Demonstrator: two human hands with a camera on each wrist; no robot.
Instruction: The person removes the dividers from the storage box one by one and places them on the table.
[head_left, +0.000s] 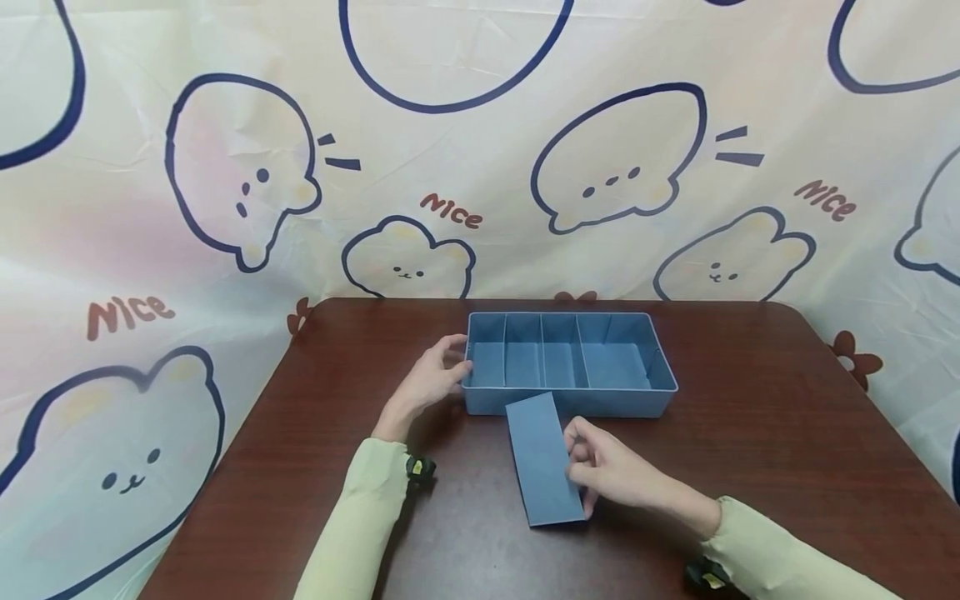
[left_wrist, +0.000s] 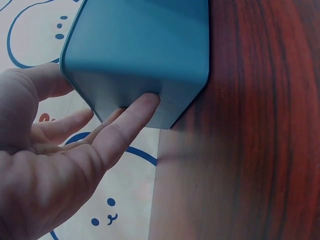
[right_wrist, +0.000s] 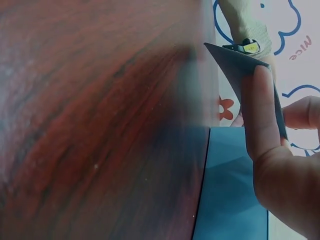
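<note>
Brown counter (head_left: 787,433) is bearing the box (head_left: 607,404); my left hand (head_left: 427,379), fingers spread, is touching its left end; nearer, my right hand (head_left: 618,468) is pinching a probably light, stiff panel (head_left: 542,462) by its right edge.

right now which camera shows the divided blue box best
The head view: it shows nearly the whole blue box, compartments included. The left wrist view shows only some outer walls; the right wrist view, only part of one wall.

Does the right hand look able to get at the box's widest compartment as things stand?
Likely yes: the widest compartment is open on top, but the right hand holds a flat blue panel, which it would probably need to set down first.
</note>
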